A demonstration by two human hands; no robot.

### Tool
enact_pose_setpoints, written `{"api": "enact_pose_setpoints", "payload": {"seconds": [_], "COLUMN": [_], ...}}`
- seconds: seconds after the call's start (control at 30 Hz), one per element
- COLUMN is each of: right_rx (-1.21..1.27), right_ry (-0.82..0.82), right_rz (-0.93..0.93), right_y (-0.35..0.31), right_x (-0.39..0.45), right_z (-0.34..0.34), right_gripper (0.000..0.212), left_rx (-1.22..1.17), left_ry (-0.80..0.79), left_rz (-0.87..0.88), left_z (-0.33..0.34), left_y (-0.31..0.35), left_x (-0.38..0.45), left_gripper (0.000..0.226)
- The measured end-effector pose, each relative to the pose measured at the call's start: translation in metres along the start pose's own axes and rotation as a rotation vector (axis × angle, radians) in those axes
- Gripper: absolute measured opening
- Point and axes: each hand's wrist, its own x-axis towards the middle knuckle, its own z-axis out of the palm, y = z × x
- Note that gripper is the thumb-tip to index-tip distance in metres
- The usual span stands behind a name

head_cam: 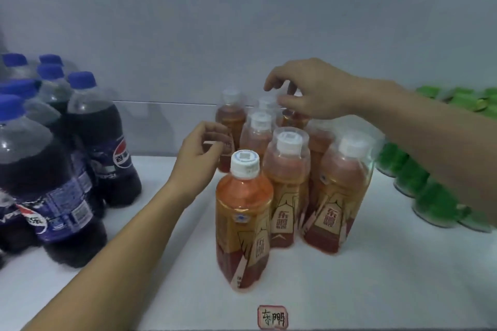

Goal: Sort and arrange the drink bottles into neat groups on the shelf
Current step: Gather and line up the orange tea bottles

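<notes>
Orange drink bottles [285,185] stand clustered at the middle of the white shelf [376,277], white caps up. My left hand [200,153] curls its fingers round the neck of a bottle on the cluster's left side. My right hand [309,90] pinches the cap of a bottle at the rear. Cola bottles [67,164] with blue caps stand grouped at left; green bottles [430,196] at right. A handwritten label [272,317] sits on the shelf's front edge.

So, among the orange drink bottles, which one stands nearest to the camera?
The front-left orange bottle with the bare white cap. It stands alone ahead of the cluster, in front of the left hand, closest to the small label sticker at the shelf edge.
</notes>
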Motion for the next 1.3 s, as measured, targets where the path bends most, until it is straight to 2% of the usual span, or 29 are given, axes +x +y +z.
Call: {"api": "enact_pose_setpoints", "payload": {"seconds": [0.1,0.2,0.3,0.37,0.5,0.6,0.73,0.8,0.9,1.13,1.3], "right_rx": [-0.027,0.017,0.040,0.028,-0.025,-0.057,-0.070,-0.068,-0.058,-0.066,-0.056], "right_ry": [-0.134,-0.287,-0.410,-0.475,-0.373,-0.244,-0.171,-0.141,-0.113,-0.113,-0.098], "right_rz": [-0.044,-0.082,-0.088,-0.073,-0.083,-0.012,0.085,0.105,0.109,0.029,-0.022], "right_y": [0.002,0.002,0.000,-0.001,0.003,0.010,0.018,0.021,0.025,0.024,0.015], "right_x": [0.023,0.038,0.049,0.051,0.053,0.055,0.060,0.061,0.065,0.070,0.067], "right_z": [-0.003,-0.003,-0.001,0.005,0.007,-0.011,-0.034,-0.035,-0.027,-0.022,-0.002], "right_gripper": [0.042,0.045,0.054,0.061,0.055,0.057,0.076,0.073,0.057,0.052,0.058], "left_rx": [0.096,0.255,0.265,0.209,0.049,0.016,-0.133,-0.114,-0.015,0.111,0.147], "left_ry": [0.057,0.051,0.070,0.094,0.062,-0.039,-0.050,-0.071,-0.104,-0.141,-0.117], "left_rz": [-0.035,-0.070,-0.110,-0.197,-0.395,-0.358,-0.310,-0.271,-0.176,-0.094,-0.057], "left_z": [-0.003,-0.009,-0.010,-0.006,-0.004,-0.006,0.006,0.013,0.015,0.014,0.016], "left_y": [-0.029,-0.054,-0.061,-0.059,-0.047,-0.043,-0.052,-0.056,-0.062,-0.073,-0.080], "left_x": [-0.002,-0.001,0.006,0.011,0.027,0.042,0.043,0.041,0.042,0.042,0.045], "left_gripper": [0.028,0.034,0.036,0.038,0.044,0.061,0.070,0.070,0.073,0.073,0.070]}}
